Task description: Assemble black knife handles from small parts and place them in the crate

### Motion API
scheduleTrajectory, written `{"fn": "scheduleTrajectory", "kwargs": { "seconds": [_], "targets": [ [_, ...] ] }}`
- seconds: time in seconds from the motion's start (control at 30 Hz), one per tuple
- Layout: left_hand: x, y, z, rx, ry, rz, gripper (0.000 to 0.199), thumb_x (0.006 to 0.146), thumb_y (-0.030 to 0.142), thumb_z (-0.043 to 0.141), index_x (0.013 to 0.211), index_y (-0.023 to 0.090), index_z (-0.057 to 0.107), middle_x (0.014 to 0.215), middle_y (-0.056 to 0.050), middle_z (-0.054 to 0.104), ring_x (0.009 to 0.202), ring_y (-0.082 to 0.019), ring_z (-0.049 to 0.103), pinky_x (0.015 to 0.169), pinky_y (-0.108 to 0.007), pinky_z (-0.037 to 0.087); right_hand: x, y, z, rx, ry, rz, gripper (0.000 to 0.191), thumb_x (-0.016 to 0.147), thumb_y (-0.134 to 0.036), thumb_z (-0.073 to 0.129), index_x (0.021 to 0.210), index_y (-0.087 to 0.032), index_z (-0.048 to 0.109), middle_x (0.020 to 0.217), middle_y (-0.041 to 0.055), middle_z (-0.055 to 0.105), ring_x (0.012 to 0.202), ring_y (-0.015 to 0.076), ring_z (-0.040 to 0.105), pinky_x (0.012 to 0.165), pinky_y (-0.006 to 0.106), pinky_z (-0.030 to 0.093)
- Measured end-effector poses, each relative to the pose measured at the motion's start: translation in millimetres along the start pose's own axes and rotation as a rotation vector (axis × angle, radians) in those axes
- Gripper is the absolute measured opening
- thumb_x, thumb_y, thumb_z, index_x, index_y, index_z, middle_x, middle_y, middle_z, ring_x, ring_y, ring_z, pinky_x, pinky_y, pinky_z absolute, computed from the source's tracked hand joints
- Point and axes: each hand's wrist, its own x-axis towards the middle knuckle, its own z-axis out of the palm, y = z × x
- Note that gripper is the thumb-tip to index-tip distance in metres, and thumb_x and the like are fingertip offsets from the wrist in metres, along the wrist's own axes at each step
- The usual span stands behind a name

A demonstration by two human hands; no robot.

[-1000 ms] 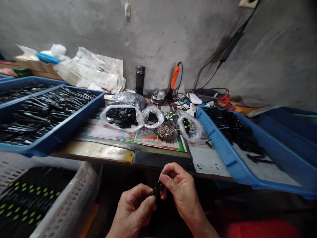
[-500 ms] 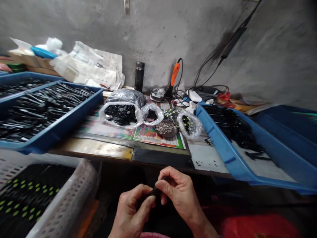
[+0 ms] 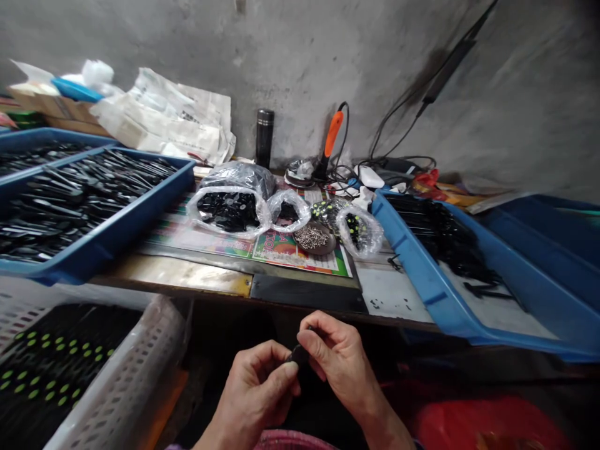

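Note:
Just below the table's front edge, my left hand (image 3: 262, 389) pinches a small black part (image 3: 299, 355) between thumb and forefinger. My right hand (image 3: 338, 362) is closed on the same part from the other side, its thumb and forefinger pressed together at the upper end. The part is dark and mostly covered by the fingers, so its full shape is hidden. On the table beyond the hands lie a round dish of small metal screws (image 3: 313, 237), a plastic bag of black parts (image 3: 228, 211), a smaller bag (image 3: 287, 212) and a bag of black and yellow-green pieces (image 3: 359, 232).
Blue trays of black parts stand at the left (image 3: 159, 190) and right (image 3: 422, 272). A white basket (image 3: 122, 369) with green-dotted black pieces sits low at the left. An orange-handled tool (image 3: 333, 134) and a black cylinder (image 3: 265, 139) stand near the wall.
The black part has turned between my fingers and shows a broader, rounded face. My left hand has shifted slightly right. The view has tilted a little.

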Motion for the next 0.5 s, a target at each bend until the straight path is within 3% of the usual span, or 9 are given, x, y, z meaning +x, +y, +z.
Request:
{"fn": "scheduleTrajectory", "kwargs": {
  "seconds": [0.23,0.5],
  "targets": [
    [-1.4,0.2,1.4,-0.019,0.060,-0.024,0.053,0.058,0.058,0.084,0.065,0.013,0.057,0.052,0.000,0.058,0.036,-0.002,0.037,0.036,-0.015,0.024,-2.1,7.9,13.2,0.052,0.061,0.011,0.038,0.090,-0.051,0.063,0.075,-0.017,0.053,0.055,-0.0072,0.038,0.042,0.0042,0.031,0.038,0.017,0.022],
    [4.3,1.9,0.7,-0.033,0.051,-0.022,0.053,0.058,0.058,0.084,0.066,0.014,0.057,0.052,0.000,0.060,0.034,-0.003,0.039,0.033,-0.015,0.025,1.2,13.3,17.2,0.077,0.102,0.037,0.039,0.088,-0.052,0.063,0.074,-0.018,0.051,0.055,-0.0072,0.038,0.043,0.0048,0.030,0.039,0.018,0.023]
  ]
}}
